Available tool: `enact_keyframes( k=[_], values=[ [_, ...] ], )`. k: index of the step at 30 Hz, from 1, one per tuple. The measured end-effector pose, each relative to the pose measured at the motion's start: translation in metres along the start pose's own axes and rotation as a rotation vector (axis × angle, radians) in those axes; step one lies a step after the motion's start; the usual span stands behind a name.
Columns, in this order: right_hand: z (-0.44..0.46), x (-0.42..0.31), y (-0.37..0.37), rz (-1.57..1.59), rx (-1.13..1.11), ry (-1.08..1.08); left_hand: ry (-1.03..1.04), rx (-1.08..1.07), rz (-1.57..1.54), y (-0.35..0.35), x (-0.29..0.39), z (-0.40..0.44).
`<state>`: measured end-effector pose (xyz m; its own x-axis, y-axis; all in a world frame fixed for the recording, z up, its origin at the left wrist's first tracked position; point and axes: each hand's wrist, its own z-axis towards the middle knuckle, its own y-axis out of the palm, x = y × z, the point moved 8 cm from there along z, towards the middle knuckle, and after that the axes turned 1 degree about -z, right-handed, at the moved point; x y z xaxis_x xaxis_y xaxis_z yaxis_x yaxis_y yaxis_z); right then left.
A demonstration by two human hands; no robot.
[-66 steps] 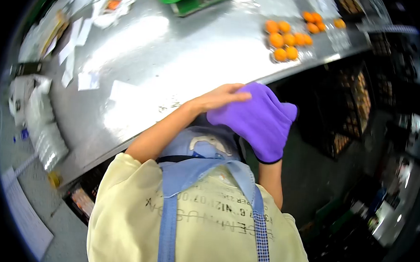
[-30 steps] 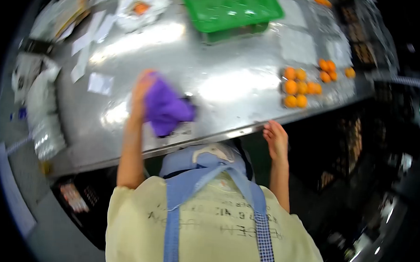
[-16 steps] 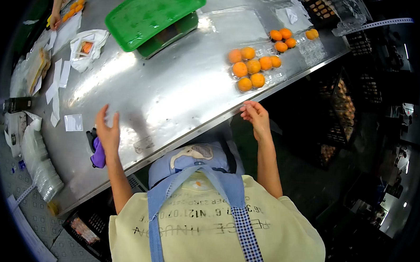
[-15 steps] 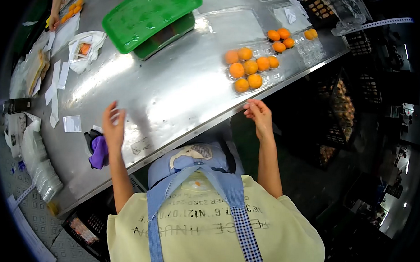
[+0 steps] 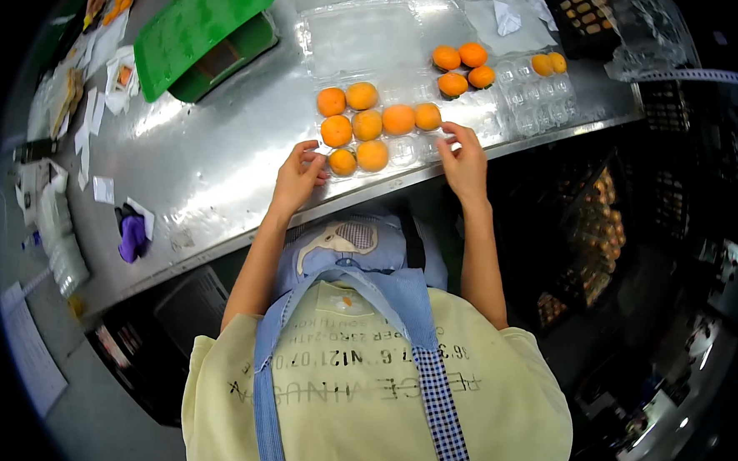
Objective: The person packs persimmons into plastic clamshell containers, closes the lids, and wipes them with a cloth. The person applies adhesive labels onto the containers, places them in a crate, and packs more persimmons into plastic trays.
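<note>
A clear plastic fruit tray [image 5: 402, 151] with moulded cups lies near the table's front edge. Several round orange fruits [image 5: 367, 125] sit in its cups, while a few front right cups hold none. My left hand [image 5: 299, 177] has its fingers curled at the tray's front left corner, by the nearest fruit. On the right edge, my right hand [image 5: 464, 162] closes thumb and fingers at the rim. Their exact contact with the thin plastic is hard to see. Beyond my right hand, deeper orange fruits [image 5: 463, 68] stand in a group.
A clear tray [image 5: 539, 97] with two fruits [image 5: 549, 65] lies right. Behind are a green crate [image 5: 197, 34] and crumpled paper [image 5: 507, 19]. A purple item [image 5: 132, 236] lies left on the metal table [image 5: 222, 173]. Dark crates [image 5: 602, 243] stand right. Another person's hand [image 5: 96, 1] shows far left.
My left hand has moved right from over the bare table to the tray's left corner. My right hand has risen to its right edge. The whole view has shifted and come closer.
</note>
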<state>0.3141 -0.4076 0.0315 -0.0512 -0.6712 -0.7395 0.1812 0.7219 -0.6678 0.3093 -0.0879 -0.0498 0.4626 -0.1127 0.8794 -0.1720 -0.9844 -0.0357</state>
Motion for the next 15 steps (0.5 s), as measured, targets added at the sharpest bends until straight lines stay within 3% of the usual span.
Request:
enact_keyframes(
  k=[4,7,9,12,15],
  values=[
    [0.03,-0.036,0.006,-0.323,-0.086,-0.356,-0.005,0.149,-0.017,0.005,0.0,-0.012],
    [0.047,-0.026,0.02,-0.342,-0.27,-0.427,-0.02,0.209,-0.032,0.006,0.001,-0.022],
    [0.057,-0.023,0.018,-0.288,-0.363,-0.425,-0.045,0.233,-0.022,0.006,-0.002,-0.025],
    [0.067,-0.019,0.008,-0.138,-0.41,-0.361,0.065,0.402,0.293,-0.004,0.015,-0.034],
    [0.072,0.014,0.004,0.486,-0.505,-0.042,0.317,0.576,0.561,0.009,0.077,-0.053]
  ],
)
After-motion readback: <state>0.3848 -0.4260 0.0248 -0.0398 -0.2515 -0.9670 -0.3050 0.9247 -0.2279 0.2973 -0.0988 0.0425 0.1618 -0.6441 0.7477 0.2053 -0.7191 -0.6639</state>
